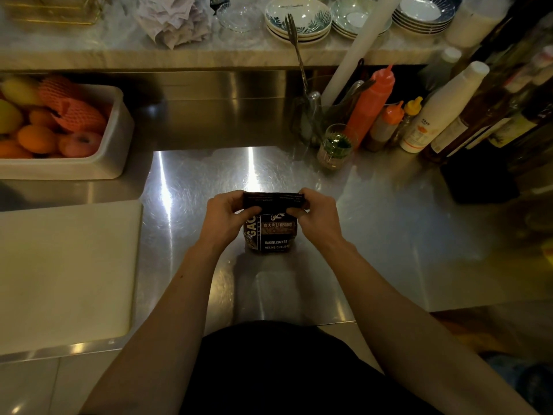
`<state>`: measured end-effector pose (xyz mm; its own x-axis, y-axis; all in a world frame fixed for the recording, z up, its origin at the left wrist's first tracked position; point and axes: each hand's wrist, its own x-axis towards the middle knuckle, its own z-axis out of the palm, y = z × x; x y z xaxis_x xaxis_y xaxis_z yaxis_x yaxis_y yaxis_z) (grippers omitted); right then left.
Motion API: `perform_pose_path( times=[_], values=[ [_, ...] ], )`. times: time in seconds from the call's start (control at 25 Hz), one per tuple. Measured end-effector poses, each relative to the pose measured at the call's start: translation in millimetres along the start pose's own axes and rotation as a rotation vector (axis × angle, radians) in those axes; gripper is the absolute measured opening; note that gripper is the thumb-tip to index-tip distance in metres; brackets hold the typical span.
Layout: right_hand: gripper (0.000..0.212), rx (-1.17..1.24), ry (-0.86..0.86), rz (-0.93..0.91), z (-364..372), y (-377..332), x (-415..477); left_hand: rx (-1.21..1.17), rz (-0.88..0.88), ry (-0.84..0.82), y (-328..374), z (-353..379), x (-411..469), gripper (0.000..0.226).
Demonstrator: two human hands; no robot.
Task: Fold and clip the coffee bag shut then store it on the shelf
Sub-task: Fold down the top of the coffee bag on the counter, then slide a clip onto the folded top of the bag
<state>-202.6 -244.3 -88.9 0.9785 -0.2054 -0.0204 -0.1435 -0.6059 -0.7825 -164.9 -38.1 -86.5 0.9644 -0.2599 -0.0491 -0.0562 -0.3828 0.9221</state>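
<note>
both your hands pinch the folded top of the coffee bag.

the bag stands upright on the steel counter, right in front of you near the counter's front edge. your left hand is closed on the left end of the folded-over top strip and your right hand is closed on the right end, thumbs on the near side. a white cutting board lies well apart to the left, and a tub of fruit sits behind it. squeeze bottles stand at the back right.
</note>
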Motion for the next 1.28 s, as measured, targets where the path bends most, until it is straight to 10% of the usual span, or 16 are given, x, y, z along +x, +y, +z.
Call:
perform_pose_path(
  times=[0.36, 0.64, 0.92, 1.28],
  values=[
    [0.035, 0.083, -0.033, 0.007, -17.9, 34.8, -25.3, 0.053, 0.016, 0.023, -4.6, 2.2, -0.3, 0.024],
    [0.034, -0.339, -0.203, 0.400, -56.5, 127.8, -95.9, 0.024, 0.000, 0.076, -6.9, 5.3, 1.2, 0.024],
    [0.018, -0.458, -0.211, 0.343, -44.3, 138.8, -115.0, 0.025, -0.004, 0.077, -3.0, 6.0, -0.9, 0.025],
    [0.005, 0.157, 0.029, 0.222, -63.9, 58.8, -49.2, 0.005, -0.030, 0.076, -5.1, 6.4, -1.3, 0.024]
  ],
)
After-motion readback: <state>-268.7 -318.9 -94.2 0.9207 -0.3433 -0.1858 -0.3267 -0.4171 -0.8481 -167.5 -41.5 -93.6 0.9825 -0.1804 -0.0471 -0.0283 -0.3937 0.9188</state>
